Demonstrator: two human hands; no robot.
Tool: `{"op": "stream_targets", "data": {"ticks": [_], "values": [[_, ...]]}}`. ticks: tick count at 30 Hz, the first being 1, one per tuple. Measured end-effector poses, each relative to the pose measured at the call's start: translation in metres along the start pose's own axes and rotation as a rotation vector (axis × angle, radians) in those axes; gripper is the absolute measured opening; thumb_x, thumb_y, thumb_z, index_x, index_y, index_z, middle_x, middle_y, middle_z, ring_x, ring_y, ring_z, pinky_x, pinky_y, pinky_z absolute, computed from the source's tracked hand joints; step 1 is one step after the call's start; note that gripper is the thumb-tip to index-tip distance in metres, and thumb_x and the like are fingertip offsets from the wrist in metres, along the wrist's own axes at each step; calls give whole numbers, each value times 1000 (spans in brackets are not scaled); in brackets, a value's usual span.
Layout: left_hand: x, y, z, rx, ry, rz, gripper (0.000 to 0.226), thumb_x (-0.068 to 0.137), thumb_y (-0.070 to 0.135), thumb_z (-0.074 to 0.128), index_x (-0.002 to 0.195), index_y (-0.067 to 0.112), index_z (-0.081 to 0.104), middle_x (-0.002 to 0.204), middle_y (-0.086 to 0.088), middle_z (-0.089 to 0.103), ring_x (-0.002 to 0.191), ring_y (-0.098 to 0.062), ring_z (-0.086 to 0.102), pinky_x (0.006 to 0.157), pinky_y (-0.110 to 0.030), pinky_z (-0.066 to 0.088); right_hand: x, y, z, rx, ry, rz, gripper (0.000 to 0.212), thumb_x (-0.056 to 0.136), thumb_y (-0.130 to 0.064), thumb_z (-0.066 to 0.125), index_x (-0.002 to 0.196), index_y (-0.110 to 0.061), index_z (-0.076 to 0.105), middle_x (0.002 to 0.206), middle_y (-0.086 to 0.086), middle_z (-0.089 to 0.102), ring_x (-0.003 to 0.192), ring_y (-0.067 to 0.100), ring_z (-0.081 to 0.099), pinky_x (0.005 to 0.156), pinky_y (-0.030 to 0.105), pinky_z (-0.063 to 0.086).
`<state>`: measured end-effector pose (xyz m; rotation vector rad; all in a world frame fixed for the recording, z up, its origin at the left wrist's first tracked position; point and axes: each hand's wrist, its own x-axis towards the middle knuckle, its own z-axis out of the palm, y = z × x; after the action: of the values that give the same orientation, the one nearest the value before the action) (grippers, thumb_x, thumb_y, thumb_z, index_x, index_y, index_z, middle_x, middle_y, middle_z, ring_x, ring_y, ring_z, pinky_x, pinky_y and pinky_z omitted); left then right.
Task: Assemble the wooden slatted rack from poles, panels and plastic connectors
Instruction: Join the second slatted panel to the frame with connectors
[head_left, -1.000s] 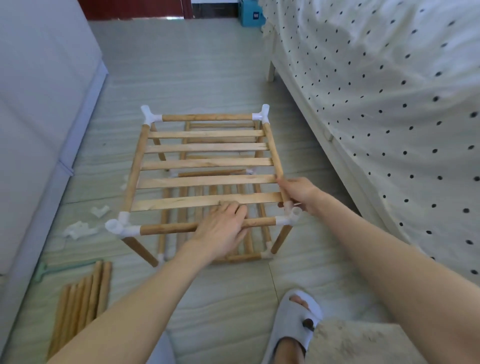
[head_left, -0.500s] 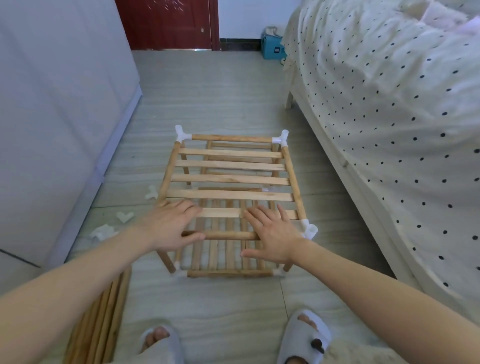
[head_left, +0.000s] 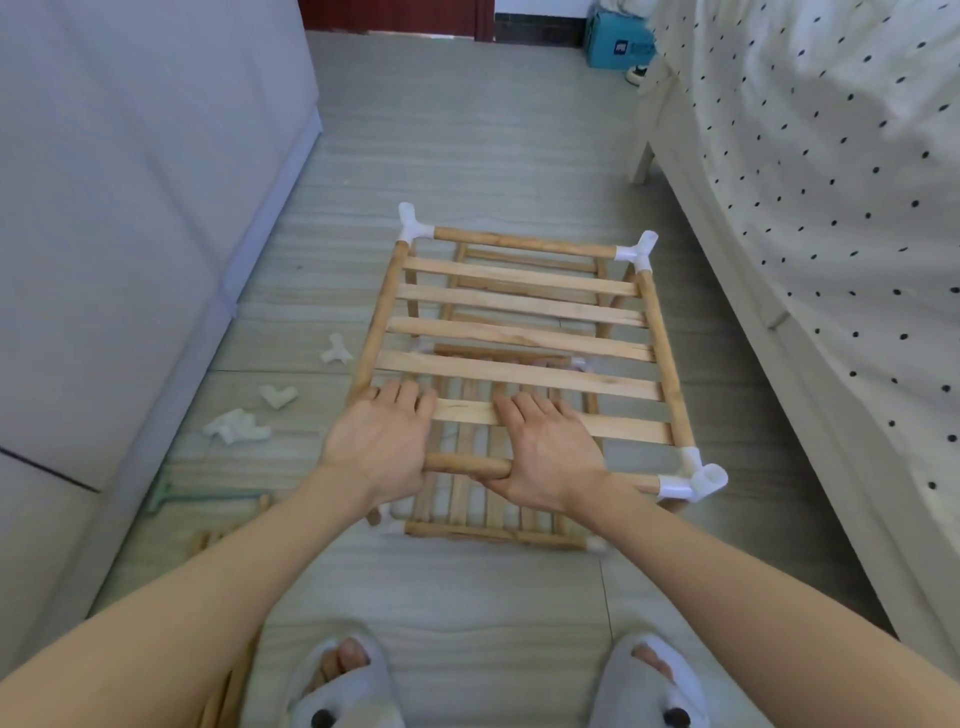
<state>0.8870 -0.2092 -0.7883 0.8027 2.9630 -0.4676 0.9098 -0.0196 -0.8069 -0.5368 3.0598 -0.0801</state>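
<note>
The two-tier wooden slatted rack (head_left: 519, 338) stands on the floor in front of me. White plastic connectors cap its far left corner (head_left: 415, 226), far right corner (head_left: 636, 252) and near right corner (head_left: 693, 480). My left hand (head_left: 379, 447) covers the near left corner, fingers on the nearest slat, palm over the front pole (head_left: 465, 464). My right hand (head_left: 550, 449) lies beside it, fingers on the same slat and thumb wrapped under the front pole. The near left connector is hidden under my left hand.
Loose white connectors (head_left: 279, 396) lie on the floor left of the rack. Spare poles (head_left: 223, 540) and a green tool (head_left: 166, 493) are at the lower left. A grey cabinet (head_left: 130, 208) lines the left, a bed (head_left: 831, 208) the right. My slippered feet (head_left: 343, 686) stand behind the rack.
My left hand went from the middle of the front pole to the near left corner. My right hand left the near right corner for the pole's middle. Both now hold the front edge.
</note>
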Motion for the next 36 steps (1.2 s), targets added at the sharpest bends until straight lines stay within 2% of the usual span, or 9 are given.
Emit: {"op": "stream_targets", "data": {"ticks": [9, 15, 18, 22, 26, 28, 31, 34, 36], "values": [[1, 3, 0, 44, -2, 2, 55, 83, 32, 45, 130, 4, 34, 117, -14, 50, 105, -29, 49, 87, -37, 41, 3, 7, 2, -38, 3, -30, 84, 76, -73, 39, 134, -12, 38, 122, 4, 52, 111, 24, 47, 97, 36, 34], [1, 3, -21, -305, -170, 84, 88, 78, 75, 42, 141, 15, 32, 133, -12, 48, 120, -29, 46, 94, -37, 40, -6, 42, -11, -16, -184, -83, 85, 83, -66, 43, 149, -19, 15, 151, 0, 28, 138, 19, 24, 114, 36, 13], [-8, -17, -19, -483, 1, 184, 57, 89, 61, 39, 129, 21, 50, 129, -1, 56, 124, -17, 45, 108, -31, 22, -14, 66, -21, -122, -296, -96, 81, 89, -56, 44, 150, -28, -3, 159, -6, 0, 146, 18, -3, 116, 42, -4], [-21, -30, -1, -502, 223, 315, 36, 95, 32, 49, 128, 19, 54, 134, 0, 51, 133, -18, 39, 112, -34, 22, -15, 83, -45, -218, -452, 9, 90, 90, -43, 55, 145, -40, -17, 158, -3, -13, 146, 23, -6, 117, 49, 5], [-9, -46, 10, -426, 100, 241, 49, 95, 48, 42, 140, 30, 37, 154, 4, 23, 146, -17, 3, 117, -40, 6, -6, 59, -70, -154, -633, 38, 85, 89, -27, 57, 149, -35, -2, 158, 0, -11, 146, 24, -6, 116, 52, 9], [-4, -42, 12, -448, 73, 152, 49, 93, 52, 41, 137, 31, 37, 153, 5, 21, 146, -16, -1, 117, -39, 1, -3, 34, -76, -17, -630, -8, 71, 90, -30, 50, 149, -34, 10, 159, -3, -6, 146, 22, -4, 116, 48, 9], [-5, -22, 9, -492, 145, 43, 46, 86, 52, 53, 124, 25, 49, 138, 1, 39, 143, -19, 16, 116, -42, 5, -2, -3, -75, 91, -542, 27, 55, 96, -47, 34, 147, -29, 25, 154, 2, 22, 140, 25, 21, 108, 43, 27], [-16, 1, 0, -355, 179, 7, 49, 81, 62, 51, 113, 26, 56, 116, 1, 49, 121, -22, 40, 113, -43, 18, -9, -22, -63, -218, -584, -22, 79, 84, -75, 26, 145, -24, 27, 148, 9, 30, 136, 36, 23, 104, 48, 32], [-28, 15, -7, -320, 196, 23, 46, 84, 63, 45, 111, 26, 54, 109, 1, 48, 111, -22, 42, 101, -37, 30, -18, -19, -56, -327, -551, -86, 76, 84, -71, 34, 142, -22, 29, 144, 10, 32, 131, 40, 28, 102, 48, 34]]}}
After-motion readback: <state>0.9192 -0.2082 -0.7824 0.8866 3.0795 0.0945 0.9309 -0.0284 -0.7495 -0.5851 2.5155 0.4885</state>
